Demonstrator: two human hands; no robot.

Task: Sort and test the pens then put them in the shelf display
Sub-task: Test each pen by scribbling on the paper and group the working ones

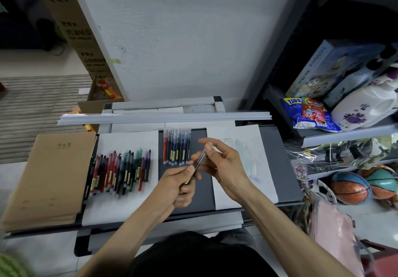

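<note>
A dark pen [197,163] is held slanted above the dark tray [286,169], with both my hands on it. My left hand [181,185] grips its lower end. My right hand [221,164] pinches its upper end, with the thumb near the cap. A loose pile of several coloured pens [120,172] lies on a white sheet [127,141] to the left. A neat row of several red, black and blue pens [177,146] lies side by side on the tray just beyond my hands.
A stack of brown notebooks [46,180] lies at the left. A white sheet with faint scribbles [243,164] lies under my right hand. Grey rails [163,117] lie behind the tray. Shelves at the right hold snack bags [310,115], boxes and balls [350,188].
</note>
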